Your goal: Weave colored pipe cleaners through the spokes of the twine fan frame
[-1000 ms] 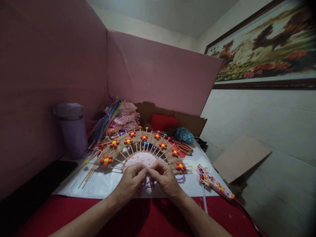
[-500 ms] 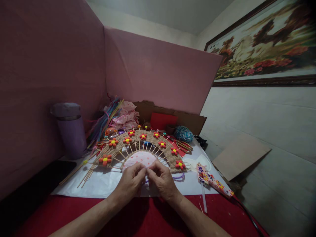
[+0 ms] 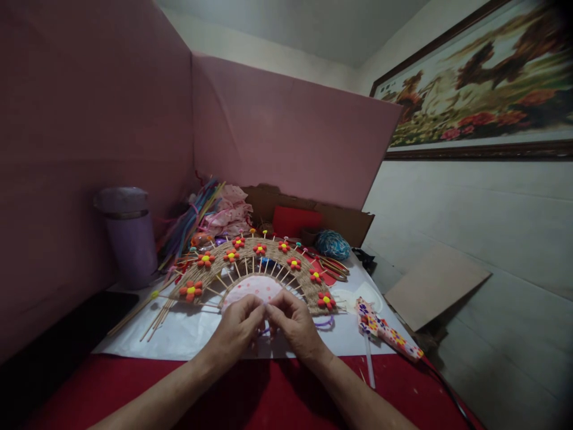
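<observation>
My left hand (image 3: 237, 331) and my right hand (image 3: 295, 325) meet fingertip to fingertip over a white sheet (image 3: 188, 331), both pinched shut on something small that I cannot make out. A purple pipe cleaner (image 3: 324, 323) loops out from under my right hand. Just beyond the fingers lies a half-round woven jute fan (image 3: 250, 266) on wooden skewers, dotted with red-and-yellow flowers, around a pink dotted centre (image 3: 255, 286).
A purple tumbler (image 3: 129, 236) stands at the left. Pipe cleaners (image 3: 190, 221), pink cloth (image 3: 228, 209), a cardboard box (image 3: 344, 221), blue yarn (image 3: 333, 243) and scissors (image 3: 333, 267) sit behind the fan. A flowered glue gun (image 3: 387, 331) lies at the right. Pink panels wall the back.
</observation>
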The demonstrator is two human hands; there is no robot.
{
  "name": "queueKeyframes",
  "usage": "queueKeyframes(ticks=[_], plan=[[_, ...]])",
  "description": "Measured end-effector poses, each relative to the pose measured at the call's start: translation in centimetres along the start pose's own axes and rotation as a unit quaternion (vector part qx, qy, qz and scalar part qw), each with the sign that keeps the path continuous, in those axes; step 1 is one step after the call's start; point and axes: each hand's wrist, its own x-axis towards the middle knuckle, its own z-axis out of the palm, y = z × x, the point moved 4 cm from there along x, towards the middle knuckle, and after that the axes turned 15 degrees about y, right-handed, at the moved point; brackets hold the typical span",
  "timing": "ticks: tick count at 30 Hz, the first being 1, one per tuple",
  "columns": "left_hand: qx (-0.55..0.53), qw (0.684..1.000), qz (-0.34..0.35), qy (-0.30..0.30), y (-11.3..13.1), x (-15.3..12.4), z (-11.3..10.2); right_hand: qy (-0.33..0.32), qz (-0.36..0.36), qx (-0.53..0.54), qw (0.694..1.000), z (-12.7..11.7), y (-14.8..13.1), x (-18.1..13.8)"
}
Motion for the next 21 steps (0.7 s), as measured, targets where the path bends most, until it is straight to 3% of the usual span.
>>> queueKeyframes(ticks=[10,21], plan=[[0.119,0.983,0.132,0.054,0.8,-0.2,-0.4,0.029,-0.131,-0.145,0.98,-0.1,-0.5,-0.9],[0.141,0.981,0.128,0.032,0.9,-0.2,-0.3,0.04,-0.14,-0.197,0.969,0.1,-0.8,-1.3]])
